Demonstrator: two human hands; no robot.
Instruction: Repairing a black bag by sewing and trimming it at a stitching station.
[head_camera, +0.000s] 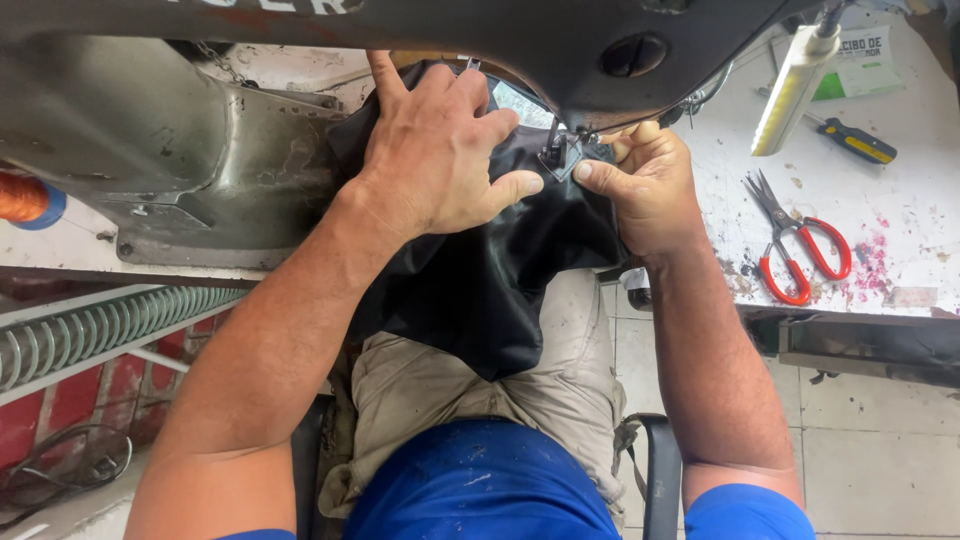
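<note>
A soft black piece of cloth (500, 280) is laid under the needle and foot (556, 152) of a big grey metal sewing machine (200, 150). The cloth hangs down from the machine toward the near side, over the lap, so its long way runs from far to near.

The left hand (440, 150) is laid flat on top of the cloth, just left of the needle. Its fingers are spread a little and pressed down on the black cloth. The right hand (645, 185) is placed just right of the needle. The edge of the cloth is pinched there between its thumb and its bent fingers. The needle is found between the two hands, and both hands are very close to it. The right hand's fingertips are seen a little nearer to the needle.

On the right, on the white spotted worktop (900, 240), a pair of scissors with red handles (800, 245) is seen. Farther away, a screwdriver with a yellow and black handle (855, 142) is laid. An orange spool of thread (25, 198) is seen at the far left.
</note>
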